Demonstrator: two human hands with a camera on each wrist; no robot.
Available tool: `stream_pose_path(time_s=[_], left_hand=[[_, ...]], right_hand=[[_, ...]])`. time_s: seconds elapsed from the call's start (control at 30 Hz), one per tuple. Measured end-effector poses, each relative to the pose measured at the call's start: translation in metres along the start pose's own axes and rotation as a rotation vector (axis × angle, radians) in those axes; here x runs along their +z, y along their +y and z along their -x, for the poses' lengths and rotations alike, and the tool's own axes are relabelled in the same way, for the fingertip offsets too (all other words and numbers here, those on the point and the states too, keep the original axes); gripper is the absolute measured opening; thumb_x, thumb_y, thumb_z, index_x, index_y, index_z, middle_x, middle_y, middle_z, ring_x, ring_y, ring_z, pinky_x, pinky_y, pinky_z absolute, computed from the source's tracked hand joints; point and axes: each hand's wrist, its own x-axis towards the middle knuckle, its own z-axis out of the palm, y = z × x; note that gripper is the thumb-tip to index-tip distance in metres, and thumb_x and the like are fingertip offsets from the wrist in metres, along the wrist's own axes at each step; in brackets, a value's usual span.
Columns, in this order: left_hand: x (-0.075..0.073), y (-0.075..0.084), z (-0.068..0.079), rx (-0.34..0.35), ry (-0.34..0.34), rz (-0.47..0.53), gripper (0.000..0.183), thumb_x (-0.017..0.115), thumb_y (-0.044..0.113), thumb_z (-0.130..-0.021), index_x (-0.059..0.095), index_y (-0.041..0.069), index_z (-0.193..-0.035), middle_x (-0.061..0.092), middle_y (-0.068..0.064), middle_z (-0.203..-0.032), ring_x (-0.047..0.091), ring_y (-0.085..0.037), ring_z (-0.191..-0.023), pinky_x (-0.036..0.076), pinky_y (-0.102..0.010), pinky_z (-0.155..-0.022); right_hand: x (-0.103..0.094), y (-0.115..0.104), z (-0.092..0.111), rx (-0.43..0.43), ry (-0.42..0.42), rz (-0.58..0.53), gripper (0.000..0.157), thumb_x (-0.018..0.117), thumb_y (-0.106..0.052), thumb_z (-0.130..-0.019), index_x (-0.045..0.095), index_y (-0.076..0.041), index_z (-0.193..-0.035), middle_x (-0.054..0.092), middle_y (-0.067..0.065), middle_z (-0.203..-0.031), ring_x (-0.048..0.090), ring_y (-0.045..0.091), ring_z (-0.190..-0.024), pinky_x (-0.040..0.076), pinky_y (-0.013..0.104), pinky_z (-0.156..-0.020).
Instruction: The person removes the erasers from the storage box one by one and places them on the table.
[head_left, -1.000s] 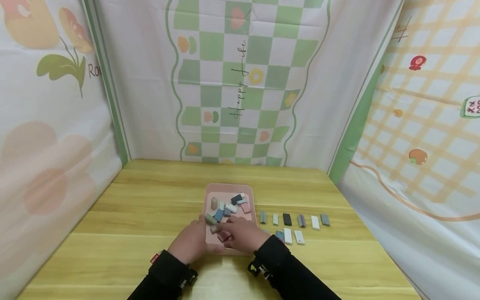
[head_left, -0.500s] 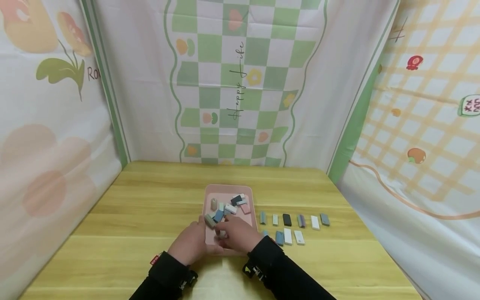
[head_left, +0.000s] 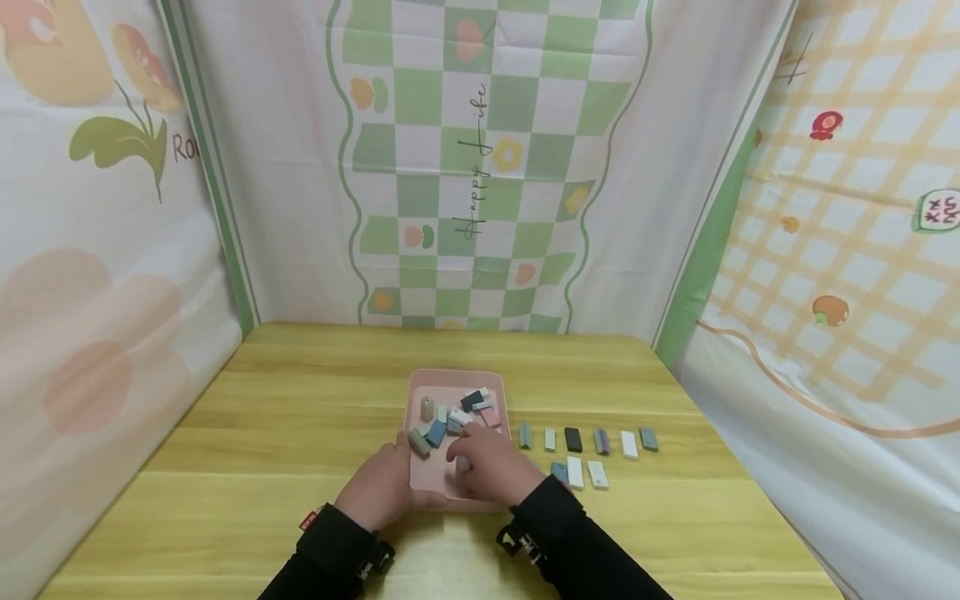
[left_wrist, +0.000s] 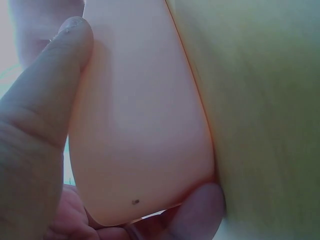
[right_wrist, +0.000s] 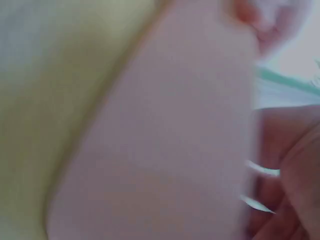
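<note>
A pink tray [head_left: 429,477] with low walls stands on the table, several small rectangular blocks inside it. My left hand [head_left: 381,485] grips its near left corner; in the left wrist view the thumb [left_wrist: 75,45] lies along the tray wall [left_wrist: 135,120] and fingertips curl round the far end. Over the near right part of the tray, my right hand [head_left: 495,465] has curled fingers, pinching a small greyish block [head_left: 461,464] mostly hidden by them. A beige-green block [head_left: 418,443] and a blue block [head_left: 437,433] lie to its left. The right wrist view shows mainly the tray's outer wall [right_wrist: 170,125].
Right of the tray, small blocks stand in two rows on the wooden table [head_left: 300,400], among them a black block [head_left: 573,440], a white block [head_left: 629,445] and a grey block [head_left: 648,439]. Patterned cloth [head_left: 480,183] hangs behind and at both sides.
My right hand has moved slightly right within the tray, and the small blocks lying under its fingers at the near end are gone from the tray floor. The left hand keeps its hold.
</note>
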Motion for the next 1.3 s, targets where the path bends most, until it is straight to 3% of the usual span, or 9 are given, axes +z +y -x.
stream_pose_path(time_s=[0.13, 0.27, 0.5, 0.6, 0.8, 0.97, 1.1, 1.3], left_hand=[[0.002, 0.000, -0.002, -0.026, -0.006, 0.004, 0.134, 0.096, 0.060, -0.068, 0.033, -0.018, -0.157, 0.063, -0.032, -0.138, 0.066, -0.030, -0.110, 0.056, -0.051, -0.098], [0.000, 0.001, -0.003, -0.043, -0.007, -0.005, 0.136, 0.096, 0.060, -0.068, 0.030, -0.018, -0.158, 0.062, -0.032, -0.140, 0.066, -0.031, -0.112, 0.055, -0.052, -0.100], [-0.001, 0.002, -0.003, -0.042, -0.015, 0.000, 0.135, 0.096, 0.058, -0.069, 0.029, -0.019, -0.158, 0.062, -0.033, -0.139, 0.066, -0.030, -0.111, 0.055, -0.051, -0.101], [-0.002, 0.002, -0.002, -0.044, -0.014, -0.003, 0.135, 0.096, 0.058, -0.069, 0.030, -0.019, -0.158, 0.062, -0.033, -0.140, 0.066, -0.030, -0.112, 0.055, -0.051, -0.101], [-0.005, 0.003, -0.003, -0.036, 0.000, -0.011, 0.134, 0.095, 0.060, -0.069, 0.031, -0.018, -0.157, 0.062, -0.033, -0.139, 0.067, -0.032, -0.114, 0.056, -0.051, -0.101], [-0.003, 0.000, -0.005, -0.029, -0.005, 0.001, 0.133, 0.096, 0.059, -0.070, 0.032, -0.019, -0.157, 0.064, -0.031, -0.137, 0.066, -0.029, -0.109, 0.056, -0.049, -0.098], [-0.003, 0.000, -0.005, -0.034, -0.006, -0.001, 0.134, 0.095, 0.060, -0.070, 0.031, -0.019, -0.157, 0.063, -0.032, -0.139, 0.067, -0.031, -0.113, 0.056, -0.051, -0.100], [-0.002, 0.000, -0.005, -0.029, 0.001, -0.016, 0.135, 0.095, 0.061, -0.069, 0.031, -0.018, -0.157, 0.063, -0.032, -0.138, 0.067, -0.031, -0.114, 0.056, -0.051, -0.101]], right_hand=[[-0.021, 0.015, 0.019, 0.075, 0.149, -0.057, 0.016, 0.084, -0.006, -0.089, 0.084, -0.010, -0.104, 0.066, -0.002, -0.107, 0.064, 0.013, -0.097, 0.058, 0.031, -0.083], [-0.045, 0.042, 0.044, 0.217, 0.248, 0.005, 0.015, 0.083, -0.004, -0.090, 0.084, -0.010, -0.104, 0.068, 0.000, -0.108, 0.068, 0.017, -0.097, 0.059, 0.037, -0.085], [-0.072, 0.101, 0.105, 0.369, 0.194, -0.007, 0.020, 0.072, 0.003, -0.095, 0.080, -0.007, -0.111, 0.068, 0.007, -0.114, 0.069, 0.030, -0.106, 0.058, 0.045, -0.094], [-0.074, 0.117, 0.121, 0.389, 0.162, 0.000, 0.022, 0.070, 0.008, -0.093, 0.080, -0.008, -0.103, 0.069, 0.006, -0.107, 0.068, 0.028, -0.099, 0.058, 0.043, -0.086], [-0.076, 0.132, 0.126, 0.410, 0.084, 0.027, 0.034, 0.061, 0.014, -0.087, 0.075, -0.016, -0.082, 0.069, -0.001, -0.096, 0.058, 0.016, -0.086, 0.047, 0.036, -0.078], [-0.075, 0.136, 0.124, 0.452, 0.052, 0.009, 0.034, 0.055, 0.018, -0.079, 0.066, -0.014, -0.073, 0.062, 0.001, -0.086, 0.048, 0.020, -0.077, 0.040, 0.036, -0.072], [-0.074, 0.136, 0.124, 0.483, 0.037, -0.003, 0.034, 0.054, 0.020, -0.076, 0.063, -0.012, -0.072, 0.061, 0.002, -0.086, 0.047, 0.021, -0.077, 0.039, 0.036, -0.071], [-0.074, 0.138, 0.125, 0.494, 0.042, -0.012, 0.031, 0.058, 0.018, -0.081, 0.063, -0.012, -0.074, 0.061, 0.002, -0.084, 0.047, 0.020, -0.076, 0.039, 0.037, -0.070]])
